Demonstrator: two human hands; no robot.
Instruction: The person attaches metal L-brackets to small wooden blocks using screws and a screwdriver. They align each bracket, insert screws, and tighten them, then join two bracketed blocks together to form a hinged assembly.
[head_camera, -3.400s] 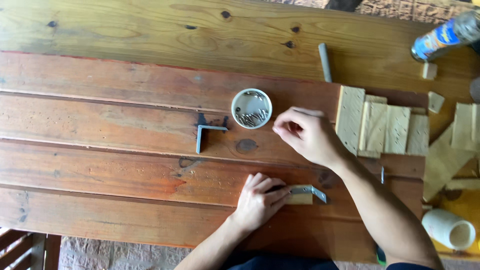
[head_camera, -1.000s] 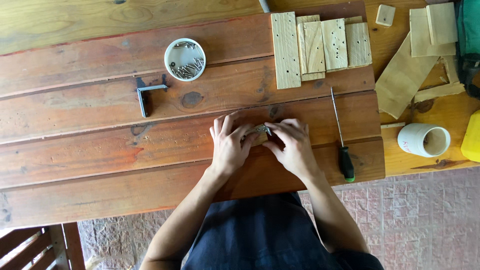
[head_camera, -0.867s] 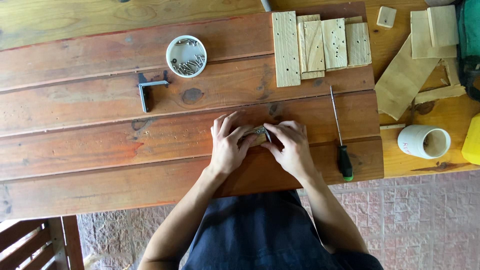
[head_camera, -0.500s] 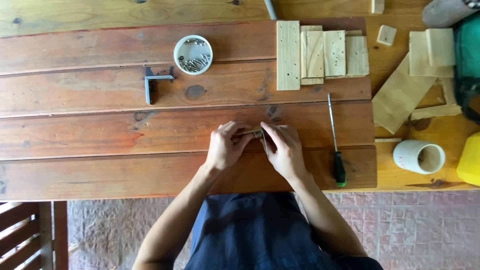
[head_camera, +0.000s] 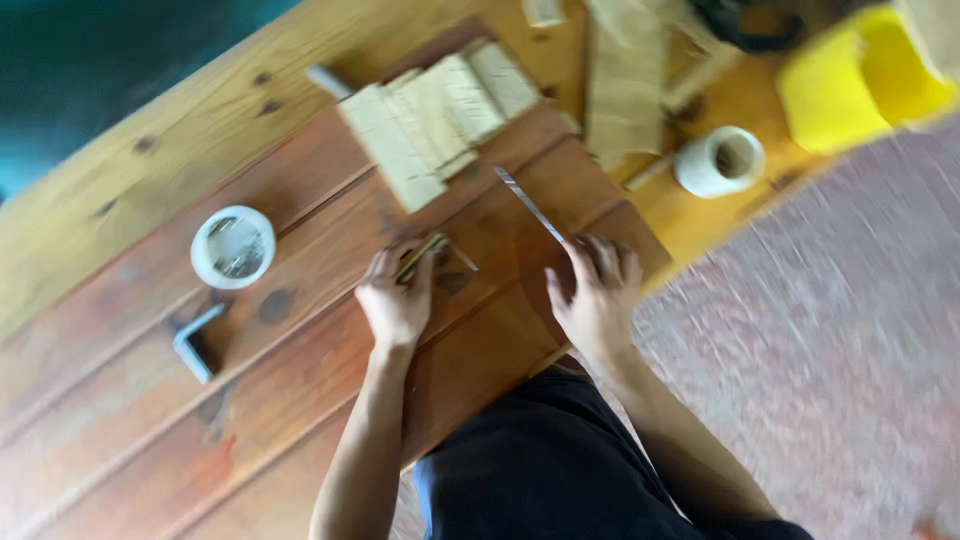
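Note:
The view is blurred and tilted. My left hand (head_camera: 395, 298) rests on the reddish wooden table (head_camera: 130, 420) and pinches a small wooden piece with a metal fitting (head_camera: 424, 254) at its fingertips. My right hand (head_camera: 597, 292) lies over the handle of a screwdriver, fingers curled on it. The screwdriver's thin metal shaft (head_camera: 530, 204) sticks out beyond the fingers, towards the wooden slats. The handle itself is hidden under the hand.
A white round tub of screws (head_camera: 232, 247) and a metal angle bracket (head_camera: 195, 341) lie to the left. Several pale wooden slats (head_camera: 430, 115) lie ahead, with loose boards (head_camera: 625, 80), a white cup (head_camera: 720, 160) and a yellow container (head_camera: 860, 75) to the right.
My hands have parted: the right left the small piece and went right to the screwdriver, while the left kept the piece. The camera has swung and tilted.

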